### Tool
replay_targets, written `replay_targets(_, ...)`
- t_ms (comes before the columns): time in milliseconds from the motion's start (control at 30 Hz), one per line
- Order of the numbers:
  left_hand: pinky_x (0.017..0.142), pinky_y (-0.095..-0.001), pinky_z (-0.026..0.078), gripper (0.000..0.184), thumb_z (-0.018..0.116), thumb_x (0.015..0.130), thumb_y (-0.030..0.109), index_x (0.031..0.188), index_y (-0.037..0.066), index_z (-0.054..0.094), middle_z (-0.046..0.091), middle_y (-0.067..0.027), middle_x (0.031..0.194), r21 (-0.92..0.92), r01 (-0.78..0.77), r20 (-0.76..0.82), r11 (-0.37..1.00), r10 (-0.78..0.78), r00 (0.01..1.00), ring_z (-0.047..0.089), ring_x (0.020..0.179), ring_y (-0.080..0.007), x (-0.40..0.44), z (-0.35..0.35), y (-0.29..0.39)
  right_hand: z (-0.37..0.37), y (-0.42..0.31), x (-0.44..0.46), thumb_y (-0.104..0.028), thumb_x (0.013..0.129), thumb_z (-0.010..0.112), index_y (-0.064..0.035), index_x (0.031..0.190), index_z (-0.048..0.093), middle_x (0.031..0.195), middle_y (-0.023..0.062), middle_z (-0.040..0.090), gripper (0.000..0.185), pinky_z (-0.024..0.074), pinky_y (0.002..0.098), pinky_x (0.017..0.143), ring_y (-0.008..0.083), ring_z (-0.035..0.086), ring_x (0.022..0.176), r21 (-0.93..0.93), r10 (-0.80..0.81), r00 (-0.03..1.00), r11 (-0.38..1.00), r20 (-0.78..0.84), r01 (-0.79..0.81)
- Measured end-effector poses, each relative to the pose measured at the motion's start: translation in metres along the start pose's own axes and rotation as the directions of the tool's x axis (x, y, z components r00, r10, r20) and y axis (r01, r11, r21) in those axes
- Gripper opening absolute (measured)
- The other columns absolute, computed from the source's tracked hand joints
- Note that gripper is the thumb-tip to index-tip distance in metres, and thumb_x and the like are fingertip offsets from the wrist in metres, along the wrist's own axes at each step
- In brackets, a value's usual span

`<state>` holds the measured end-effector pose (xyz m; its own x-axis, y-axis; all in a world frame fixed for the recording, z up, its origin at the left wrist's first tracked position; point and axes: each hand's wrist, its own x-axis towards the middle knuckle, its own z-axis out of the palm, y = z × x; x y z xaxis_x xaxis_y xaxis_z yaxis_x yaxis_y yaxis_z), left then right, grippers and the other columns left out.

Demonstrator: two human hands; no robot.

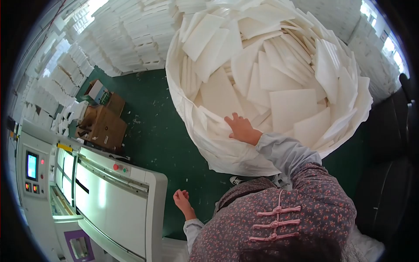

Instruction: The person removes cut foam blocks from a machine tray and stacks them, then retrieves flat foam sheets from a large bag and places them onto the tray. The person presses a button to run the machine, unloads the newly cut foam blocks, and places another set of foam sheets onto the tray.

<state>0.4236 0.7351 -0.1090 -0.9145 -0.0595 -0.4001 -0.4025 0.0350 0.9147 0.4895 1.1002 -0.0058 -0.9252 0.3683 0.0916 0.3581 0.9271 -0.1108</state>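
My right hand point(243, 129) reaches over the near left rim of a big white sack point(194, 124), its fingers spread and nothing held in them. Inside the sack lie many flat white foam sheets point(293, 107), piled at different angles. The nearest sheets are just beyond my right fingertips; whether they touch is unclear. My left hand point(183, 204) hangs low beside the machine's right end, fingers curled in, and whatever it may hold is too small to make out.
At the left stands a white machine point(157, 187) with a lit screen point(32, 166) and buttons. Cardboard boxes point(104, 126) sit on the green floor point(144, 105) behind it. Stacks of white sheets point(131, 39) line the back, and a black object point(384, 192) is at the right.
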Motion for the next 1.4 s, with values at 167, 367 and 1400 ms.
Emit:
replay_targets(167, 0.06, -0.0212, 0.045, 0.021, 0.052, 0.089, 0.021, 0.1, 0.003, 0.052, 0.06, -0.0069, 0.082, -0.003, 0.004, 0.016, 1.0, -0.004, 1.0, 0.056, 0.066, -0.0121, 0.003, -0.005, -0.005, 0.027, -0.027, -0.011, -0.022, 0.065, 0.07, -0.0061, 0.12, 0.038, 0.1, 0.0181, 0.048, 0.066, 0.046, 0.0413, 0.068, 0.0323, 0.054, 0.081, -0.032, 0.027, 0.998, 0.999, 0.05, -0.025)
replay_targets(367, 0.057, -0.0208, 0.045, 0.02, 0.052, 0.089, 0.02, 0.099, 0.003, 0.052, 0.061, -0.0075, 0.08, -0.025, 0.004, 0.03, 1.0, -0.003, 1.0, 0.057, 0.064, -0.0124, 0.004, -0.013, -0.002, 0.004, -0.006, -0.009, -0.014, 0.069, 0.061, -0.0102, 0.137, 0.025, 0.104, 0.0209, 0.047, 0.077, 0.047, 0.039, 0.066, 0.0361, 0.054, 0.077, 0.199, 0.046, 0.997, 0.978, 0.058, -0.057)
replay_targets(1400, 0.058, -0.0222, 0.044, 0.017, 0.052, 0.088, 0.015, 0.099, 0.002, 0.051, 0.06, -0.0076, 0.078, -0.11, -0.052, -0.018, 0.993, 0.051, 0.999, 0.056, 0.063, -0.0126, -0.01, -0.036, -0.006, 0.034, -0.034, -0.041, -0.023, 0.088, 0.039, -0.0187, 0.142, 0.017, 0.092, 0.0175, 0.056, 0.058, 0.0467, 0.0443, 0.061, 0.0342, 0.06, 0.075, 0.161, -0.073, 0.992, 0.985, 0.107, 0.055)
